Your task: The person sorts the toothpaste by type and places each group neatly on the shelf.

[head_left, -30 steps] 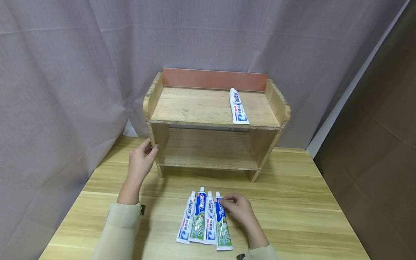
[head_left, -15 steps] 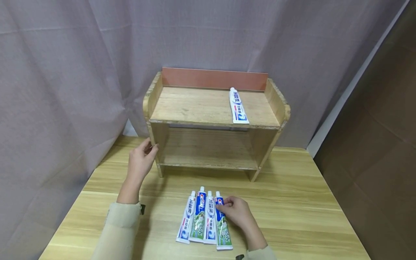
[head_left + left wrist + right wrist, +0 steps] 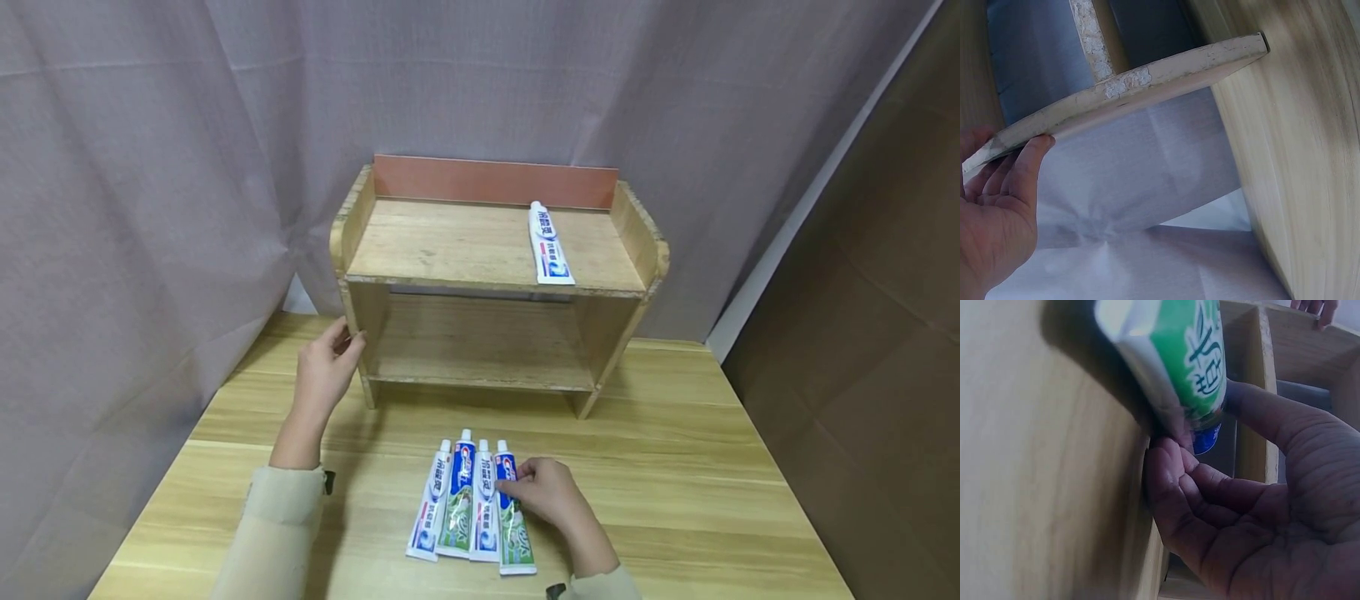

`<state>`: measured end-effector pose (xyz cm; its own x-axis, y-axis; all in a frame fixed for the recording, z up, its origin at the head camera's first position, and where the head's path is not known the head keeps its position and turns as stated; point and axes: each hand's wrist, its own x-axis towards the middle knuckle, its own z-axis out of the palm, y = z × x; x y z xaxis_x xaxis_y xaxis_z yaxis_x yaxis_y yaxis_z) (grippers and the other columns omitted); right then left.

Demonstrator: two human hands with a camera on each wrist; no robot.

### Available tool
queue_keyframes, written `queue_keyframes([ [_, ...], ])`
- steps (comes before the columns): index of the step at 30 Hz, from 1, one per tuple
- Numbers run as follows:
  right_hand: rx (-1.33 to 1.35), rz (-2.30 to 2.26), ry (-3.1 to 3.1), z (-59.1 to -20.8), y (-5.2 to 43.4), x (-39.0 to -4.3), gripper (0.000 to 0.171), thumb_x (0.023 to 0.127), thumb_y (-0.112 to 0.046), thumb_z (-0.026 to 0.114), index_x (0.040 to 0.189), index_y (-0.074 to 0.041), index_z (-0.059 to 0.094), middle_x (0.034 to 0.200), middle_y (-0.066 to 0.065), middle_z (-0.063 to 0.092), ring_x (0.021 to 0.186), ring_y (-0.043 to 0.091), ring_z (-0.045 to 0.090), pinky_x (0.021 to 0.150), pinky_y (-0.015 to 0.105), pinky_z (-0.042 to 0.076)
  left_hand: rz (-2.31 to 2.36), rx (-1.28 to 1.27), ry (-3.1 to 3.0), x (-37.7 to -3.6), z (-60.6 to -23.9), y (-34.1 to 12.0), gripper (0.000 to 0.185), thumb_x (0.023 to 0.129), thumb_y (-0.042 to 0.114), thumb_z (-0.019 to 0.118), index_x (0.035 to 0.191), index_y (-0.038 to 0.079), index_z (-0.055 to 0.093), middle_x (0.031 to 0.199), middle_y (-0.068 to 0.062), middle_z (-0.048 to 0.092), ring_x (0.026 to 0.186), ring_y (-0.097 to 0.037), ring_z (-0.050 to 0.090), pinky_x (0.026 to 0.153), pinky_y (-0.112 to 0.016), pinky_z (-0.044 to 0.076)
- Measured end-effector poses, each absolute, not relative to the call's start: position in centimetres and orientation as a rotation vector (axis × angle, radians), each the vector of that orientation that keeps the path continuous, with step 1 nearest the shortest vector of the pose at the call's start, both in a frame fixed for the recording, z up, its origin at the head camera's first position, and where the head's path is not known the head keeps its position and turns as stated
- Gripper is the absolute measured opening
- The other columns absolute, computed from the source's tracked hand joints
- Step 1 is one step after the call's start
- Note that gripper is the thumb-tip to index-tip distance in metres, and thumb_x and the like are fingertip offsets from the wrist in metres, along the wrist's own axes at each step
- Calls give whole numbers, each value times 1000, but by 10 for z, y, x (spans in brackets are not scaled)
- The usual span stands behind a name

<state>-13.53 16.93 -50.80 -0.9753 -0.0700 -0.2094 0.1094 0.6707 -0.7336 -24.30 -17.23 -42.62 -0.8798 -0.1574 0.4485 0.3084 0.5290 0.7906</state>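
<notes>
The left hand (image 3: 324,372) rests against the left side panel of the wooden shelf unit (image 3: 495,283), fingers straight along its front edge — touching, not gripping. In front of the shelf unit, four toothpaste tubes lie side by side on the table (image 3: 675,500); the right hand (image 3: 546,492) pinches the rightmost, green-and-blue tube (image 3: 510,517). A fifth tube (image 3: 547,246) lies on the shelf unit's top board, towards its right end.

Lower shelf (image 3: 480,346) open; top tube (image 3: 549,247) right.
</notes>
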Motion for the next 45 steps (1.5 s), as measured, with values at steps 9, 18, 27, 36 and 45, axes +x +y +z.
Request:
queue_keyframes([
  [9, 16, -1140, 2688, -509, 169, -137, 37, 80, -38, 83, 71, -9, 61, 61, -1, 55, 54, 12, 47, 49, 23, 41, -1325, -120, -2307, -241, -425, -173, 34, 98, 21, 64, 129, 8, 67, 118, -19, 70, 105, -34, 71, 86, -42, 60],
  [18, -18, -1103, 2694, -510, 172, -138, 48, 82, -40, 81, 58, -16, 47, 52, -7, 42, 47, 9, 37, 45, 20, 32, -1321, -128, -2305, -242, -425, -171, 34, 99, 21, 64, 129, 7, 67, 117, -20, 70, 103, -35, 71, 84, -42, 60],
  [27, -17, -1081, 2693, -510, 173, -137, 47, 80, -45, 81, 61, -14, 52, 54, -5, 47, 48, 9, 40, 45, 21, 35, -1307, -123, -2306, -242, -426, -172, 33, 99, 22, 64, 128, 8, 68, 116, -18, 71, 103, -32, 71, 85, -42, 61],
  [36, -31, -1076, 2695, -510, 175, -136, 46, 80, -44, 82, 61, -14, 52, 55, -5, 46, 50, 10, 40, 47, 23, 35, -1299, -130, -2309, -241, -426, -171, 31, 99, 24, 64, 125, 9, 69, 114, -16, 73, 103, -32, 72, 85, -42, 61],
  [45, -24, -1139, 2646, -513, 177, -139, 43, 82, -39, 81, 61, -14, 51, 55, -5, 46, 51, 10, 41, 47, 22, 35, -1300, -124, -2285, -242, -426, -171, 31, 98, 22, 64, 124, 7, 70, 114, -17, 72, 102, -32, 72, 84, -42, 61],
])
